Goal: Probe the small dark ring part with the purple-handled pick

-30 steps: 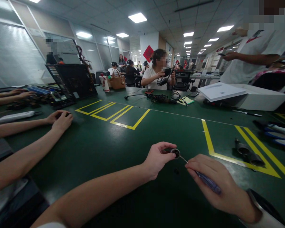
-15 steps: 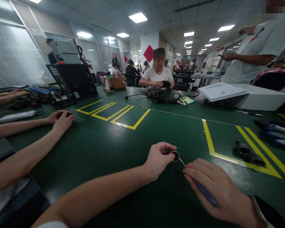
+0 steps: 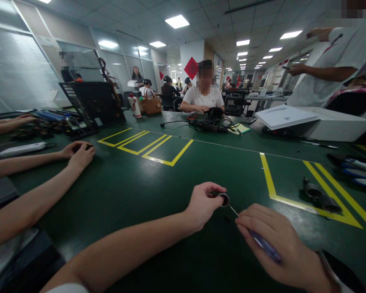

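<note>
My left hand pinches a small round black part with a metal rim just above the green table. My right hand is closed round a small screwdriver with a blue handle. Its thin metal shaft points up and left, and the tip sits in the round part. A small dark speck lies on the table just below the part; I cannot make out what it is.
Two dark cylindrical parts lie to the right inside yellow floor-tape lines. A neighbour's arms rest on the table at left. White boxes and pens are at far right. Across the table sits a person with a cable tangle.
My hands have barely shifted, the right one drawing slightly nearer. The person across the table has lowered the dark object from face height to the table.
</note>
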Motion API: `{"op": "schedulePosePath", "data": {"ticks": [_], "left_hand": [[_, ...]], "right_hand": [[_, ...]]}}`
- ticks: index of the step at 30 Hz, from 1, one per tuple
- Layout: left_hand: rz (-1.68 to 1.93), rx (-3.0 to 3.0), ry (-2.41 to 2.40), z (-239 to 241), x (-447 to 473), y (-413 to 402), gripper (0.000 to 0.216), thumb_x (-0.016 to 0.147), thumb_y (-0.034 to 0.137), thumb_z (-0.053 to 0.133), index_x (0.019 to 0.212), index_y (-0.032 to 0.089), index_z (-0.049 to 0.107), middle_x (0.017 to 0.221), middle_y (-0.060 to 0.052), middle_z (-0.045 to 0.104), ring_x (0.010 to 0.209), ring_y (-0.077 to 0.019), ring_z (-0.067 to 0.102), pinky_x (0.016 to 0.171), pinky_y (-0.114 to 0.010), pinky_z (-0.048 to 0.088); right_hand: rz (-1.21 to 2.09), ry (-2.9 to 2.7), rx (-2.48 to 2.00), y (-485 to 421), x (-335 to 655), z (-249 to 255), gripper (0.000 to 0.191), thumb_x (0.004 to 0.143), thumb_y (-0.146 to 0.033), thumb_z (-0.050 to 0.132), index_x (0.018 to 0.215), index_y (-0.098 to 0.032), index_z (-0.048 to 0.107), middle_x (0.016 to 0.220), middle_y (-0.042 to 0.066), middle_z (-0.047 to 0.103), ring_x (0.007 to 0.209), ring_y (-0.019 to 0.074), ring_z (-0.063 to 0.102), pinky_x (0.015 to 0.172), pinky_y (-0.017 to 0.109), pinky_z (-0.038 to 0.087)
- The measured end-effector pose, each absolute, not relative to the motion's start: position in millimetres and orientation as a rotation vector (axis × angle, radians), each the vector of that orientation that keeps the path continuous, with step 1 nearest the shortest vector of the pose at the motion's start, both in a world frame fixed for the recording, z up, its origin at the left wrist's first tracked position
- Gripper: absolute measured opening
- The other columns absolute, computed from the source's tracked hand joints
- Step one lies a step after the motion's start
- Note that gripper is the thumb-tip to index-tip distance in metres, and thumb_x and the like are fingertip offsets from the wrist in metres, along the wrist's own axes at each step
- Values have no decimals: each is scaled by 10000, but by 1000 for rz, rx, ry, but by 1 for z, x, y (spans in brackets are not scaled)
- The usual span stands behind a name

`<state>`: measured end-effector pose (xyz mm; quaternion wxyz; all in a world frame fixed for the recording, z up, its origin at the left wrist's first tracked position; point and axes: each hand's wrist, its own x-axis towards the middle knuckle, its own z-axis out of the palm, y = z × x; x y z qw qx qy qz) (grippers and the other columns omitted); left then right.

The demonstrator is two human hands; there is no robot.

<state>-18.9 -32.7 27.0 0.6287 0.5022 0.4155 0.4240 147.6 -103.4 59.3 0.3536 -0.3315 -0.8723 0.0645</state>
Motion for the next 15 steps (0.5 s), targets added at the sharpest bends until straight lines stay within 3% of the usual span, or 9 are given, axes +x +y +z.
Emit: {"op": "schedulePosePath", "data": {"ticks": [4, 8, 15], "left_hand": [[949, 1145, 1034, 28, -20, -31, 225, 720, 5, 641, 914, 118, 643, 972, -76, 661, 904, -172, 628, 841, -354, 517], [937, 1139, 1055, 29, -21, -31, 245, 734, 2, 624, 946, 123, 642, 988, -81, 656, 922, -179, 624, 869, -374, 508], [923, 1137, 1053, 31, -21, -31, 240, 742, 2, 616, 948, 123, 637, 992, -82, 653, 917, -179, 624, 864, -370, 503]], "right_hand": [[613, -1845, -1138, -93, 156, 57, 245, 866, -274, 478, 668, -192, 596, 579, 26, 604, 540, 160, 573, 495, 279, 443], [949, -1518, -1349, -77, 161, 48, 274, 778, -394, 547, 617, -180, 603, 500, 20, 589, 480, 161, 550, 465, 276, 419], [1055, -1493, -1402, -74, 158, 42, 301, 736, -445, 567, 627, -171, 628, 524, 26, 603, 510, 165, 546, 503, 288, 404]]}}
